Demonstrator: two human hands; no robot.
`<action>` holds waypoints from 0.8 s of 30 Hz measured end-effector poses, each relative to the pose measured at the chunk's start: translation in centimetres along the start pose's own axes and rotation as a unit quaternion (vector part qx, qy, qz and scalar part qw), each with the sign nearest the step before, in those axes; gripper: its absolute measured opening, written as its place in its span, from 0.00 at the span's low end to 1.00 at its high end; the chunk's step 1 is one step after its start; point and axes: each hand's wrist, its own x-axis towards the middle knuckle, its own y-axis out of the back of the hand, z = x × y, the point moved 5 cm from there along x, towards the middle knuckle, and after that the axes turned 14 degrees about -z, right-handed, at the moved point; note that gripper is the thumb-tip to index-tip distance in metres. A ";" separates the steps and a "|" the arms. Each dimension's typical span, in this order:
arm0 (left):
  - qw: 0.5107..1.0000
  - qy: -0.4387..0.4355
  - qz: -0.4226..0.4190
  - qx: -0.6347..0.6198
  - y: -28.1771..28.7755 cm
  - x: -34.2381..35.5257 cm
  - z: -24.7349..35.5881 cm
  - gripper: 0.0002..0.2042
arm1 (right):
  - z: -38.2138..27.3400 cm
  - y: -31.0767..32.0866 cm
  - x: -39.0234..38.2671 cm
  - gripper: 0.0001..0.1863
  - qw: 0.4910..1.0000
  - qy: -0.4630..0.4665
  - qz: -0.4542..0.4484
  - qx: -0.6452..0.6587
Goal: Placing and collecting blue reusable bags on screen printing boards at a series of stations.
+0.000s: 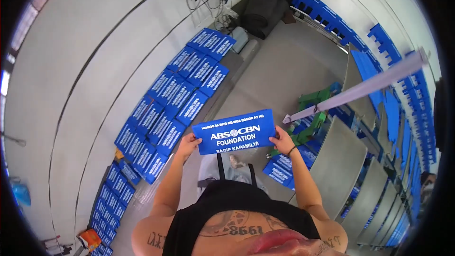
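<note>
A flat blue fabric panel (237,135) with white print is stretched level in front of my body, tilted slightly up on its right. My left hand (188,146) pinches its left edge, with the thumb on the printed face. At the opposite edge, my right hand (283,142) grips it the same way; a dark band circles that wrist. Fingers behind the panel are hidden. Below my right hand lies a small pile of similar blue printed panels (279,173).
Rows of blue printed panels (175,104) cover a low surface along the left wall, with more stacks (111,204) nearer me. Grey boards (339,156), green metal arms (310,132) and a pale post (360,87) stand at right. Dark rolls (260,7) lie at the far end.
</note>
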 end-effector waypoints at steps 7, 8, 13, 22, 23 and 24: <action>0.998 0.013 -0.040 0.045 2.5 27.7 3.9 0.07 | 1.1 17.5 23.8 0.12 0.976 -0.022 0.129 -0.172; 0.998 0.031 -0.039 0.038 4.1 32.1 3.2 0.07 | 1.9 19.5 28.5 0.12 0.975 -0.043 0.134 -0.173; 0.999 0.047 0.017 -0.018 7.3 53.6 -1.8 0.09 | 10.3 31.5 52.8 0.11 0.951 -0.027 0.153 -0.269; 0.986 0.108 0.088 -0.089 12.1 80.4 -5.8 0.11 | 12.5 44.2 93.0 0.19 0.899 -0.125 0.055 -0.416; 0.986 0.084 0.111 -0.095 14.9 82.1 -6.8 0.11 | 12.4 41.6 96.0 0.19 0.909 -0.120 0.040 -0.396; 0.985 0.060 0.130 -0.099 17.3 83.2 -7.7 0.10 | 11.8 39.2 98.0 0.16 0.914 -0.135 0.088 -0.373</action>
